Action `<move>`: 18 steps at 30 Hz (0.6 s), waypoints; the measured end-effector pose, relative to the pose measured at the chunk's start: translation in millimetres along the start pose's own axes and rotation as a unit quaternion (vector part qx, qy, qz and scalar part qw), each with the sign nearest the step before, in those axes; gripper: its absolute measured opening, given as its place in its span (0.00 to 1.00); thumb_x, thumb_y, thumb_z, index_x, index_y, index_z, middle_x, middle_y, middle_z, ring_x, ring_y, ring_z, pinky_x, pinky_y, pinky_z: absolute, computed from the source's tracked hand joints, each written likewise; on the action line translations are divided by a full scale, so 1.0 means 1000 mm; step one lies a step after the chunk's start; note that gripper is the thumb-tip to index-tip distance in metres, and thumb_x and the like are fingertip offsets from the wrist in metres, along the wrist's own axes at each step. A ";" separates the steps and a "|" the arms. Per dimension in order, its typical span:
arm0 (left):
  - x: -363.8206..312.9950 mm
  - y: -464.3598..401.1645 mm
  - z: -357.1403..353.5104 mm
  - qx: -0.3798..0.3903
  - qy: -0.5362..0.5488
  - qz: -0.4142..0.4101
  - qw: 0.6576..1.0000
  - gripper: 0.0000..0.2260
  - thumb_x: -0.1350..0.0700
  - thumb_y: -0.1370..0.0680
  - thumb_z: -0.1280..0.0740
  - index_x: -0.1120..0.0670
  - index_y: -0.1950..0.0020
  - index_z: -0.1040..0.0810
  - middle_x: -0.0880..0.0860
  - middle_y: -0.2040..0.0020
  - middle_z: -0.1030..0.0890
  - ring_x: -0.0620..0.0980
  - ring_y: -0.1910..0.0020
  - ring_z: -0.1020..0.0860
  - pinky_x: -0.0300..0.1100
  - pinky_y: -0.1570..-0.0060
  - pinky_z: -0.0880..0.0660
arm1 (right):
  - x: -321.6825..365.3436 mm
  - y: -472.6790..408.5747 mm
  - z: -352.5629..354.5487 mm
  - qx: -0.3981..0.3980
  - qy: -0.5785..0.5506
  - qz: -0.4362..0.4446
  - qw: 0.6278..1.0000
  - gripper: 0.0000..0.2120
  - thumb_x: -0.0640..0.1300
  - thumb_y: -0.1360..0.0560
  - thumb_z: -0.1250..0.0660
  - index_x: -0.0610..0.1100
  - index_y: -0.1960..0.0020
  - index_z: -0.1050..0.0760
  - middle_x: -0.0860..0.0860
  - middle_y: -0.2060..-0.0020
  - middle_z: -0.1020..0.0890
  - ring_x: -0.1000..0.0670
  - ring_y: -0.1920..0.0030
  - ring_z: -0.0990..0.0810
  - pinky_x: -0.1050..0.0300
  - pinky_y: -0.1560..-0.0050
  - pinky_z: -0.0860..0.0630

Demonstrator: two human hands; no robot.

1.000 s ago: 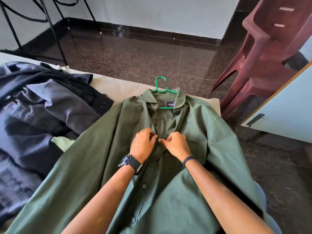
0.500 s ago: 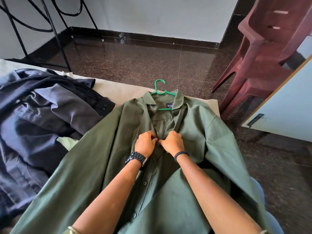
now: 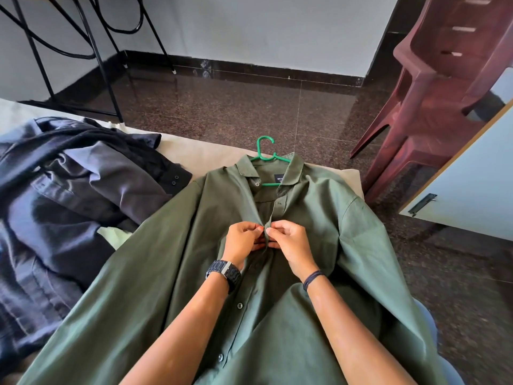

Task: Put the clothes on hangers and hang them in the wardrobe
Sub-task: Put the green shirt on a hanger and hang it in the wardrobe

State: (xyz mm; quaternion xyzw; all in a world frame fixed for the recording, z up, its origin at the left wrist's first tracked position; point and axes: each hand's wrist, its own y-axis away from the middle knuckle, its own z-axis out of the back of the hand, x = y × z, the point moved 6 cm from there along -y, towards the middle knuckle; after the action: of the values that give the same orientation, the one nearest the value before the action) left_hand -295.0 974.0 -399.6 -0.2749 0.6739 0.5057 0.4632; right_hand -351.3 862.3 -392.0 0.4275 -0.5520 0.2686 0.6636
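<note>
A dark green shirt (image 3: 172,268) lies flat, front up, on the cream-covered bed (image 3: 194,151). A green plastic hanger (image 3: 263,151) sits inside its collar, hook pointing away from me. My left hand (image 3: 242,241) and my right hand (image 3: 288,243) meet at the upper chest, each pinching an edge of the shirt's button placket between thumb and fingers. Below my hands the placket lies unbuttoned, with several buttons showing.
A heap of dark navy and black shirts (image 3: 63,207) lies on the bed to the left. Stacked maroon plastic chairs (image 3: 433,101) stand at the right on the dark speckled floor. A pale wardrobe door (image 3: 472,195) with a handle juts in at right. Black metal legs (image 3: 105,68) stand far left.
The view has tipped up and back slightly. Both hands stay together at the placket; their fingers now lift and pinch the fabric edges more plainly.
</note>
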 end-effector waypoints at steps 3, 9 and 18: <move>-0.001 0.001 0.001 0.001 0.001 -0.001 1.000 0.11 0.66 0.21 0.38 0.59 0.62 0.24 0.55 0.66 0.22 0.51 0.65 0.22 0.41 0.62 0.21 | 0.002 -0.001 0.000 -0.005 0.034 0.018 0.999 0.07 0.33 0.26 0.32 0.43 0.59 0.21 0.46 0.66 0.19 0.52 0.64 0.20 0.61 0.63 0.21; -0.003 0.007 -0.002 -0.001 0.019 -0.012 1.000 0.12 0.67 0.20 0.40 0.59 0.61 0.25 0.56 0.65 0.23 0.49 0.66 0.22 0.35 0.68 0.23 | 0.005 -0.002 0.005 -0.083 0.096 0.038 0.991 0.04 0.35 0.29 0.30 0.42 0.59 0.19 0.50 0.69 0.19 0.53 0.67 0.20 0.51 0.58 0.17; -0.003 0.005 0.000 -0.009 0.005 -0.018 1.000 0.11 0.65 0.20 0.40 0.59 0.61 0.25 0.59 0.62 0.23 0.57 0.61 0.21 0.38 0.66 0.23 | 0.000 -0.004 0.000 -0.016 0.085 0.019 0.996 0.09 0.35 0.28 0.32 0.47 0.63 0.21 0.48 0.67 0.18 0.50 0.63 0.20 0.54 0.59 0.20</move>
State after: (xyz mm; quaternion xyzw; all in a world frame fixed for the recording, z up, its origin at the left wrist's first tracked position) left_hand -298.2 975.2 -394.5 -0.2942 0.6662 0.5020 0.4665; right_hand -348.1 860.1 -392.6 0.3814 -0.5059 0.3080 0.7097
